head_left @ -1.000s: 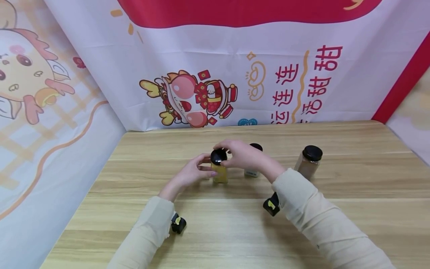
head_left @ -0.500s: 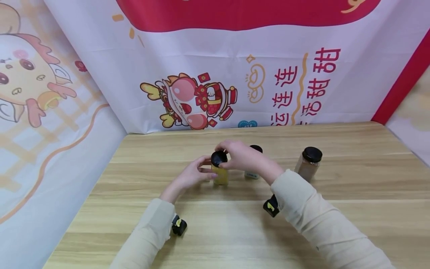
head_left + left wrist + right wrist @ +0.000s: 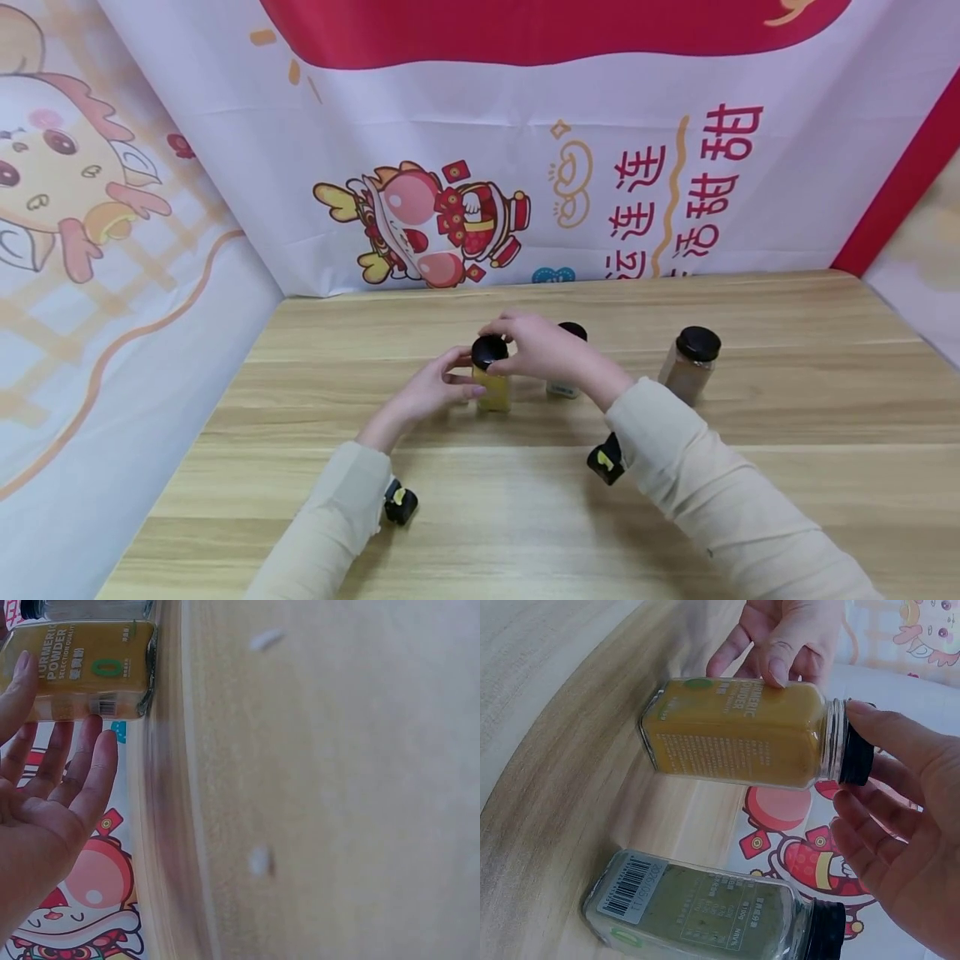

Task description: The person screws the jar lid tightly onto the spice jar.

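A glass jar of turmeric powder (image 3: 492, 397) stands upright on the wooden table, its yellow contents and printed label plain in the right wrist view. My left hand (image 3: 427, 390) holds the jar's body, the thumb (image 3: 20, 690) on one side and the fingers on the other. With thumb and fingers my right hand (image 3: 546, 352) grips the black lid (image 3: 857, 754) from above. Bare glass threads show on the neck below that lid. Just right of it stands a second jar (image 3: 697, 904) with greenish powder and a black lid, partly behind my right hand in the head view.
Farther right on the table (image 3: 495, 508) is a jar of brown powder (image 3: 687, 373) with a black lid. Printed cloth (image 3: 450, 108) hangs behind the table and along its left side. Small black devices (image 3: 401, 505) sit at both wrists.
Both hands stay at the turmeric jar in nearly the same pose. The head view has shifted slightly. The other jars have not moved.
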A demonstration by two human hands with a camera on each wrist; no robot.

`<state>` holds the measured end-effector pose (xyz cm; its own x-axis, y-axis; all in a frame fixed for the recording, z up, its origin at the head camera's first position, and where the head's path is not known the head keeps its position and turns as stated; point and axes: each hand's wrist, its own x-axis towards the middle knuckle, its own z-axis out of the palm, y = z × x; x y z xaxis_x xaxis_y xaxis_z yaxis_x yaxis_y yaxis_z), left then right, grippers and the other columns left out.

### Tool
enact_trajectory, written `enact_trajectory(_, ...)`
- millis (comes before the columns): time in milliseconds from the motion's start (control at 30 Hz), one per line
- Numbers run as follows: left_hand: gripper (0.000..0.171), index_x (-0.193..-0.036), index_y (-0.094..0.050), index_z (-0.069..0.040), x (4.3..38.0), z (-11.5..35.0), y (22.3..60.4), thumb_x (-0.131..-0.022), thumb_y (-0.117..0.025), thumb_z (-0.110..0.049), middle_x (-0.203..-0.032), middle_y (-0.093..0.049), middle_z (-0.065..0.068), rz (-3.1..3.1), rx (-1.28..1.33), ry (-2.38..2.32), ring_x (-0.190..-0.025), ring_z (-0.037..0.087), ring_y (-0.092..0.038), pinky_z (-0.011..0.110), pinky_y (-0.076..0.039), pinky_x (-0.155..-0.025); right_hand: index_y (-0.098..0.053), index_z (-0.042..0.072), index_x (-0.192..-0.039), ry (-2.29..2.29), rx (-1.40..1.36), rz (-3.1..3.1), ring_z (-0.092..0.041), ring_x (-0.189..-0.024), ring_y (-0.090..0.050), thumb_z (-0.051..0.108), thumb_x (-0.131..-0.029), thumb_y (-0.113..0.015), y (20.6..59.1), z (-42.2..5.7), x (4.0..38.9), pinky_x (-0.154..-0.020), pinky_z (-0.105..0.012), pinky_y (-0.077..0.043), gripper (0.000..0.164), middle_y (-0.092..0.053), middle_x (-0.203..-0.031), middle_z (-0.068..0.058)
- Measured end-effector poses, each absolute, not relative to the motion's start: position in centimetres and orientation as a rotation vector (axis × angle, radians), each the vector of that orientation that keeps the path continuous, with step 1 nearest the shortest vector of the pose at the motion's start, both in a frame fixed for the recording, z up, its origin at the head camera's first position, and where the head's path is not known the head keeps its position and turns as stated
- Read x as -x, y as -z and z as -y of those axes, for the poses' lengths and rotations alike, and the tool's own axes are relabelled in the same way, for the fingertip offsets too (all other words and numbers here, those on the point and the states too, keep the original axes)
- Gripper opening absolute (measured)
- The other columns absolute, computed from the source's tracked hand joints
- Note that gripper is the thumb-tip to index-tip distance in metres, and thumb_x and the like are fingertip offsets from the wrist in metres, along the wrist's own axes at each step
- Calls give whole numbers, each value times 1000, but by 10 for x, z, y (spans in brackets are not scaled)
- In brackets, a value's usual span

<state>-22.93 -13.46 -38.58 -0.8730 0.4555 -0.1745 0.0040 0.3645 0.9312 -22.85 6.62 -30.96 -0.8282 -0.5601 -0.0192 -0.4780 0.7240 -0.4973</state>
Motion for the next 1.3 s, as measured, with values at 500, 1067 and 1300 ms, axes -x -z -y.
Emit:
enact_trajectory(500,54,-141,-42,-16,228,135,387,-91,-64,-13,-147,-42,16,-2249,-404,-1500,-127,38,-51,46,-46,-103,-62,8,-116,734,750,-2828,-24,-108,-61,31,-80,-78,312,-61,228,-94,-37,-52,46,-63,-116,-9)
enact_trajectory(1067,58,-143,-35,-7,229,134,388,-91,-61,-6,-149,-40,19,-2182,-459,-1553,-136,37,-42,45,-42,-108,-56,9,-132,710,866,-2722,-23,-115,-58,21,-89,-68,309,-64,229,-100,-39,-50,47,-58,-130,-11)
enact_trajectory(1300,57,-142,-36,-8,230,133,390,-91,-62,-6,-147,-41,19,-2182,-443,-1566,-135,38,-42,45,-42,-108,-63,4,-118,732,802,-2794,-20,-103,-61,28,-84,-74,309,-60,229,-92,-36,-52,43,-66,-115,-9)
